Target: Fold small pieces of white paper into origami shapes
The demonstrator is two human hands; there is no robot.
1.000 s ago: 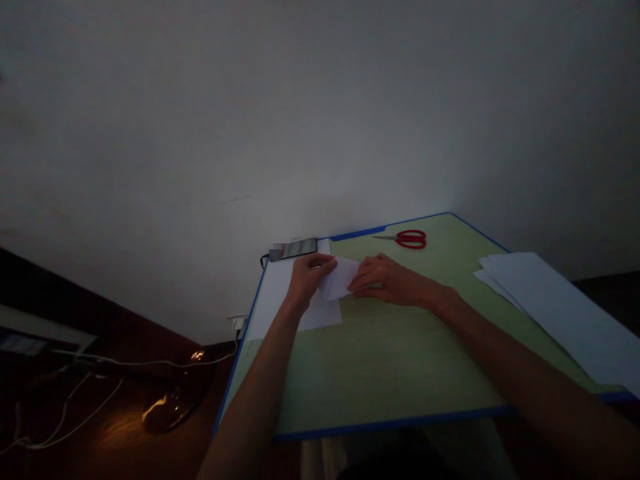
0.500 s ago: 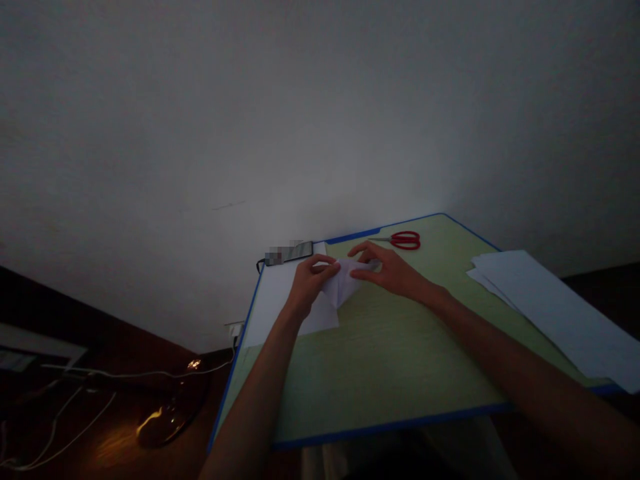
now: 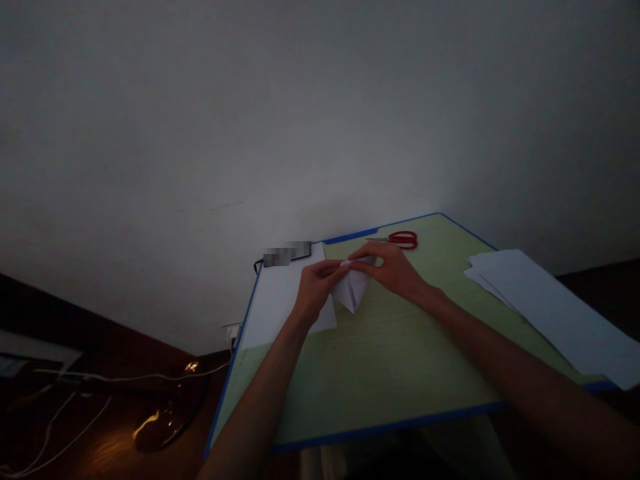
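A small piece of folded white paper point(image 3: 352, 291) is held up between my two hands, its pointed end hanging down toward me. My left hand point(image 3: 319, 285) pinches its upper left edge between thumb and fingers. On the other side my right hand point(image 3: 389, 268) grips the upper right part, thumb in front and fingers behind. The fingertips of both hands nearly meet at the top of the paper. Behind my right hand lie scissors point(image 3: 407, 240) with red handles. A flat white sheet point(image 3: 280, 308) lies under and left of my left hand.
The light green table point(image 3: 390, 373) has a blue rim and stands against a grey wall. A phone point(image 3: 300, 251) with a cable lies at the back left corner. Several white sheets point(image 3: 545, 307) overlap along the right edge. White cables point(image 3: 150, 377) run at the left.
My right hand has closed in and now grips the paper beside my left fingertips. The folded paper has shifted slightly right, its point now showing lower between the hands.
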